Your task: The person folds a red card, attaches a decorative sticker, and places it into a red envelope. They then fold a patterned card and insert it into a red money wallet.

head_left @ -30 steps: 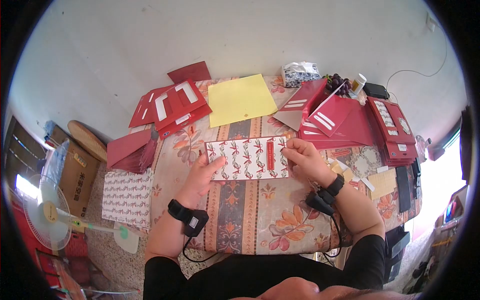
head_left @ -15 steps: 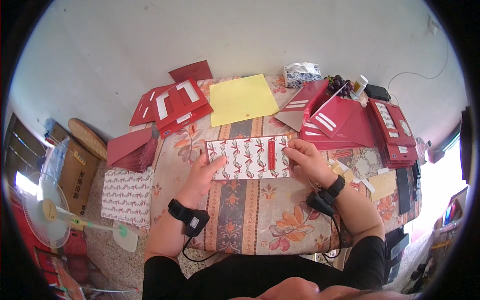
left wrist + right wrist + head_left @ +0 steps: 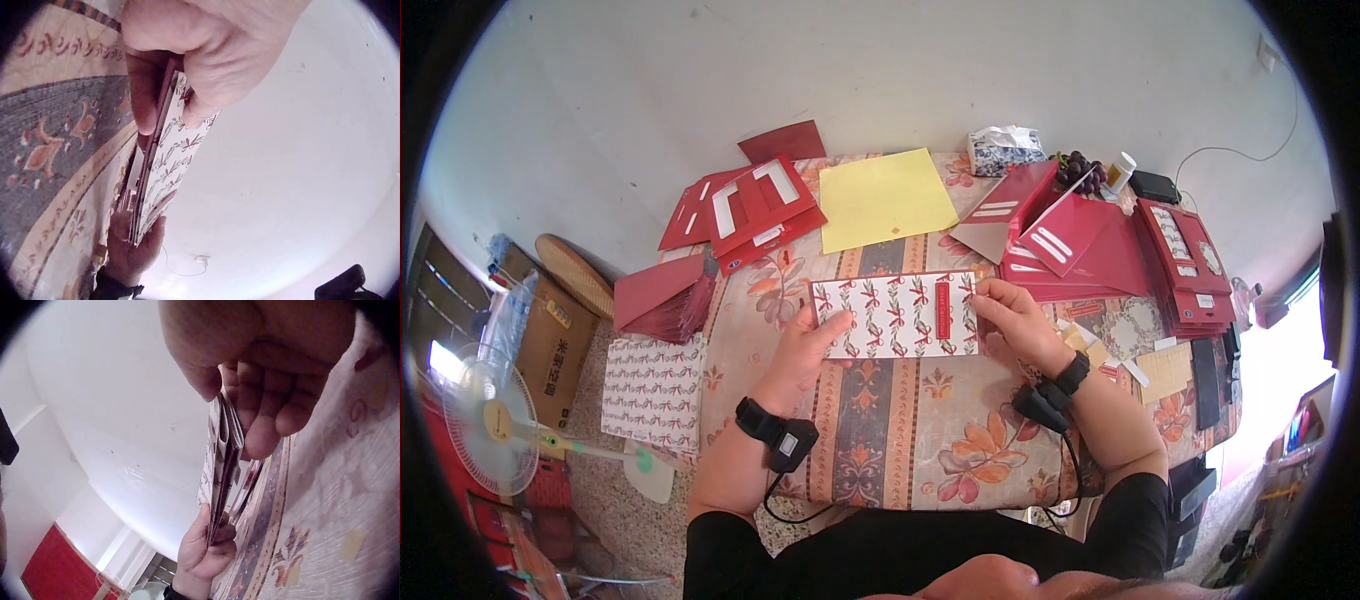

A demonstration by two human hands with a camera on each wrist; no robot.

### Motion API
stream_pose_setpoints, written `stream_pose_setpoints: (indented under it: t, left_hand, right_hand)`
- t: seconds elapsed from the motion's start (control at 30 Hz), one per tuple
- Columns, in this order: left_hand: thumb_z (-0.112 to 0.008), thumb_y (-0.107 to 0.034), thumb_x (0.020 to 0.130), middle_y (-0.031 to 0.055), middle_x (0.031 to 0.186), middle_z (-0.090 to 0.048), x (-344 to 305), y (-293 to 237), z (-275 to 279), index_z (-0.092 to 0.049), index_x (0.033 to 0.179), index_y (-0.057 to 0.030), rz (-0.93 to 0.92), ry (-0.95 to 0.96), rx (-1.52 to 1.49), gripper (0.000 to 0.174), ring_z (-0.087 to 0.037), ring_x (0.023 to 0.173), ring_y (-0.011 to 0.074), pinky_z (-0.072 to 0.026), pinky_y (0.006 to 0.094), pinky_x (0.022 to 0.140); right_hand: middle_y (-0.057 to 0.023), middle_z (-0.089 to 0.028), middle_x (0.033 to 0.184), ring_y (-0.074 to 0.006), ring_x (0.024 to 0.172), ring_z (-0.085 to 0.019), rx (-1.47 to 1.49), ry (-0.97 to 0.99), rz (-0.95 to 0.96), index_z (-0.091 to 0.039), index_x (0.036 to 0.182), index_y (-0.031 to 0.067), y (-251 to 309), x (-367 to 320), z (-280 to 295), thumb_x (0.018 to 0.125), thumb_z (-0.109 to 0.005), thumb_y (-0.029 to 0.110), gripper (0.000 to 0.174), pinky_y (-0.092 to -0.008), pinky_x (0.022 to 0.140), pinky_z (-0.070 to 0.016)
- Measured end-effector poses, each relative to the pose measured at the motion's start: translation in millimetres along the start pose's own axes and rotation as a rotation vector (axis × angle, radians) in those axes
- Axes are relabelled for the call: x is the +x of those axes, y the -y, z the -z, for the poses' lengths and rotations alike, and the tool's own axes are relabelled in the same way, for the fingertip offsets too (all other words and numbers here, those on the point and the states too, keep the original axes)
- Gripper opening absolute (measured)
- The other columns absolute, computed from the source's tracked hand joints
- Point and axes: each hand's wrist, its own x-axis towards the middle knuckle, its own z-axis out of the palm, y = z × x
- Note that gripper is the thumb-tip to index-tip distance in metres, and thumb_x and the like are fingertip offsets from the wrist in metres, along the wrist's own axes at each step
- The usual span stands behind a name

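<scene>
A long white card (image 3: 890,318) with rows of red bows and green sprigs, a dark red border and a red label at its right, is held above the table. My left hand (image 3: 803,350) grips its left end, thumb on the front and fingers behind. At the other end my right hand (image 3: 1022,325) pinches the upper right edge. Seen edge-on in the left wrist view, the card (image 3: 169,156) shows layers between thumb and fingers of the left hand (image 3: 206,56). In the right wrist view, folded layers of the card (image 3: 222,450) show beside the right hand (image 3: 262,369).
A yellow sheet (image 3: 885,200) lies behind the card. Red folders (image 3: 765,210) and red envelopes (image 3: 662,298) are at the left, above patterned sheets (image 3: 652,392). More red folders (image 3: 1090,240), grapes (image 3: 1080,172), a tissue box (image 3: 1005,150) and a bottle (image 3: 1120,172) stand at the right.
</scene>
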Motion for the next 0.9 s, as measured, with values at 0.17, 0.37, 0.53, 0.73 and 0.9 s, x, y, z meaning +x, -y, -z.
stream_pose_setpoints:
  t: [0.17,0.37,0.53,0.73,0.9]
  left_hand:
    - [-0.056,-0.016,0.088,0.0016,0.088,-0.063,0.5,0.4,0.0,-0.055,0.107,-0.0081,-0.003,0.01,-0.007,0.021,-0.062,0.065,0.008,-0.0493,0.0202,0.045]
    - [-0.056,-0.014,0.087,0.0029,0.084,-0.065,0.7,0.2,-1.9,-0.056,0.105,-0.0078,-0.026,-0.005,-0.035,0.019,-0.062,0.06,0.0095,-0.0473,0.0204,0.041]
    - [-0.055,-0.014,0.088,0.0026,0.083,-0.064,0.7,0.6,-1.6,-0.057,0.104,-0.0076,-0.022,-0.002,-0.021,0.018,-0.062,0.06,0.0095,-0.0472,0.0205,0.041]
    - [-0.055,-0.015,0.088,0.0025,0.084,-0.064,-0.2,-0.1,-1.7,-0.057,0.104,-0.0075,0.0,0.008,-0.027,0.018,-0.062,0.061,0.0092,-0.0476,0.02,0.042]
    - [-0.056,-0.016,0.087,0.0022,0.084,-0.064,-0.9,0.4,-2.0,-0.057,0.104,-0.0071,-0.014,-0.017,-0.007,0.019,-0.061,0.062,0.0083,-0.0481,0.0198,0.043]
  right_hand:
    - [0.0015,-0.059,0.076,-0.0032,0.064,-0.053,-0.037,-0.016,0.057,-0.054,0.097,0.0012,-9.3,4.3,2.2,0.088,-0.054,0.013,0.015,-0.0181,0.058,-0.0423]
    - [0.001,-0.061,0.077,-0.0022,0.066,-0.054,-0.028,-0.003,0.066,-0.054,0.097,0.0007,-9.7,5.1,2.5,0.087,-0.055,0.009,0.013,-0.0178,0.059,-0.0425]
    - [0.0012,-0.061,0.076,-0.002,0.066,-0.054,-0.068,-0.004,0.061,-0.054,0.096,0.0008,-9.3,4.9,3.0,0.087,-0.055,0.007,0.011,-0.0176,0.058,-0.0426]
    - [0.0019,-0.061,0.074,-0.0019,0.066,-0.054,-0.032,-0.008,0.072,-0.054,0.095,0.0013,-13.6,6.5,6.0,0.087,-0.056,0.008,0.01,-0.0176,0.059,-0.0432]
    - [-0.0005,-0.062,0.083,-0.0043,0.069,-0.057,-0.016,-0.028,0.008,-0.053,0.099,0.0027,-1.5,1.2,-3.8,0.087,-0.054,0.007,0.013,-0.0171,0.061,-0.0452]
